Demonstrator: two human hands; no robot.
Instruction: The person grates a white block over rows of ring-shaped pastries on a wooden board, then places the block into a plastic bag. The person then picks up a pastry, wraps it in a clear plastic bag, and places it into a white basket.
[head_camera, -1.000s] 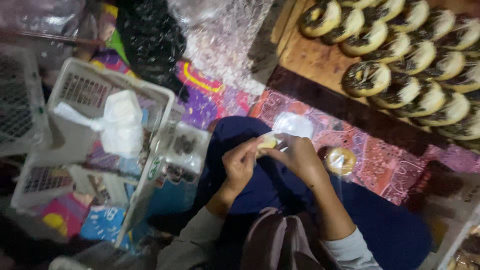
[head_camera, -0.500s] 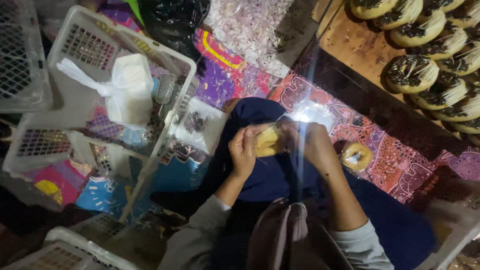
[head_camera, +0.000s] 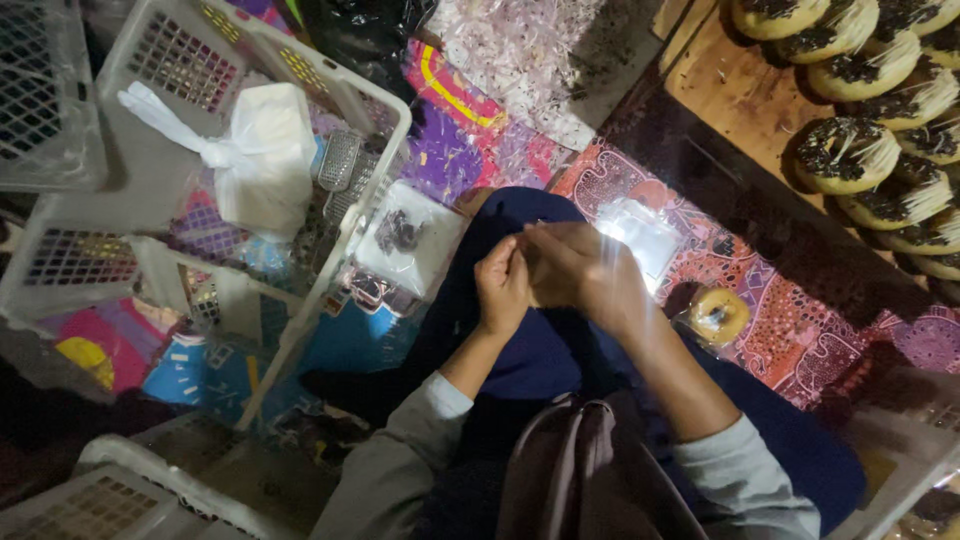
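Note:
My left hand and my right hand meet fingertip to fingertip above my lap, which is covered in dark blue cloth. Both pinch a small yellowish piece held between them; the fingers hide nearly all of it. A plain doughnut in clear wrap lies on the patterned mat just right of my right wrist. A small stack of clear plastic bags lies beyond my right hand.
Doughnuts topped with dark sprinkles and pale shreds sit in rows on a wooden board at upper right. A white plastic basket at left holds a knotted white bag. A small bag of dark bits leans against it.
The view has shifted, so everything sits lower and further right in the frame. My hands have closed more tightly around the yellowish piece, which now shows much less.

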